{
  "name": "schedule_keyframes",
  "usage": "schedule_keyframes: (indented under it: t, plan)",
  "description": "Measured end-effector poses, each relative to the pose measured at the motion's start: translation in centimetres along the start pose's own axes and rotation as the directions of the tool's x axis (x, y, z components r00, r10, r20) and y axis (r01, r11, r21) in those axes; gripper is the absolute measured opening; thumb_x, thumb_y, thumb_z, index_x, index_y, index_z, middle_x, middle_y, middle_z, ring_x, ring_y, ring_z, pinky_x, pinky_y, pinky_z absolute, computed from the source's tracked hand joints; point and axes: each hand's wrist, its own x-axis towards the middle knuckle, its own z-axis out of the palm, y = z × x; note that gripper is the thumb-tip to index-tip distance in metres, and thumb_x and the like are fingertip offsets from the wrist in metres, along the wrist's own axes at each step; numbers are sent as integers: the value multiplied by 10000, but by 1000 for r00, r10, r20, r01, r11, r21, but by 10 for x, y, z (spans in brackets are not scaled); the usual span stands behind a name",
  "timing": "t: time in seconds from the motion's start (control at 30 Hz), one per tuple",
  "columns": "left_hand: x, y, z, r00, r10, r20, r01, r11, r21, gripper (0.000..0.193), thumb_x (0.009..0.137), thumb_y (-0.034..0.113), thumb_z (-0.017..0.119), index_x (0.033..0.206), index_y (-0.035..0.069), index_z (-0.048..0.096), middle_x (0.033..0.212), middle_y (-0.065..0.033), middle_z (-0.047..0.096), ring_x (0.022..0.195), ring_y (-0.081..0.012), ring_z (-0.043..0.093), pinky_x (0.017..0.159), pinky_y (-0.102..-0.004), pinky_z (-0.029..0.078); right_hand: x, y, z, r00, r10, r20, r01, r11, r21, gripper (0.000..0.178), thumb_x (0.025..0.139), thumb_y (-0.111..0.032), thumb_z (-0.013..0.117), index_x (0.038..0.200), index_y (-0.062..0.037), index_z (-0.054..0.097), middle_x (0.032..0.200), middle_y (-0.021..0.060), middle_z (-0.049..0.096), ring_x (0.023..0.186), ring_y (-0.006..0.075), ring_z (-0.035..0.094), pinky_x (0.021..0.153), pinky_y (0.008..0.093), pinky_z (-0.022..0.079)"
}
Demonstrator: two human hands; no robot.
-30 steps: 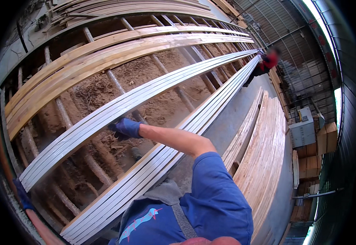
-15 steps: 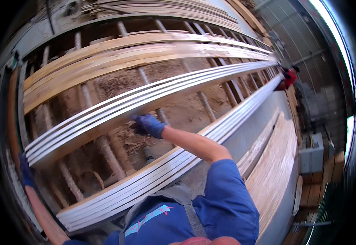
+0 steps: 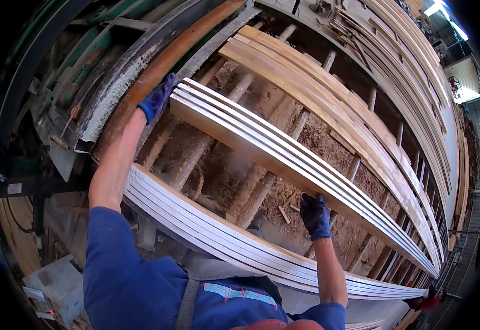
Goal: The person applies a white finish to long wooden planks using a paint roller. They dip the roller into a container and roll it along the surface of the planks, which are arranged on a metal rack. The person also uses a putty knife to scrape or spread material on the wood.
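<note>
A stack of several long boards with white-coated edges (image 3: 267,151) lies slantwise across the metal rollers, running from upper left to lower right. At its near-left end is my left hand (image 3: 158,99) in a dark blue glove, palm against the board ends, fingers stretched out. My right hand (image 3: 315,215), gloved alike, is closed at the stack's lower near edge, partway along; its fingertips are partly hidden. A second white-edged stack (image 3: 212,234) lies nearer my body, with both forearms reaching over it.
Bare wooden boards (image 3: 317,102) rest on the rollers (image 3: 240,88) beyond the stack. Wood chips (image 3: 328,148) lie beneath. A rusty rail (image 3: 168,52) and green machinery stand at left. A grey box (image 3: 58,289) is at lower left. Another person (image 3: 428,302) is at the far right end.
My view has swung, so the stack now slants down to the right. Both hands stay at the same stack: the left at its end, the right along its near side.
</note>
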Motion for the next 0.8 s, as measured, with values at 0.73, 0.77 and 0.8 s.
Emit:
schedule_keyframes:
  t: [0.73,0.77,0.8]
  plan:
    - [49,-52,-4,949,289,-123,-165,791,589,793,858,512,674,1366,-64,476,1358,-252,536,1272,-307,518,1080,-373,378,14,-43,56,966,-206,154,131,910,392,453,870,-344,720,1228,-104,579,1202,108,653,1106,300,618,905,460,530]
    - [50,-46,6,943,302,-139,-159,777,609,790,850,508,686,1357,-65,488,1345,-256,547,1262,-312,526,1072,-378,387,17,-46,53,967,-225,115,165,906,389,447,872,-336,720,1227,-103,579,1200,110,652,1100,295,621,899,455,537]
    - [54,-38,16,939,324,-116,-202,793,574,788,846,507,691,1349,-67,495,1338,-259,550,1252,-318,534,1067,-379,394,21,-49,52,967,-244,75,198,902,384,441,874,-327,720,1225,-102,579,1199,112,652,1094,290,624,893,450,543]
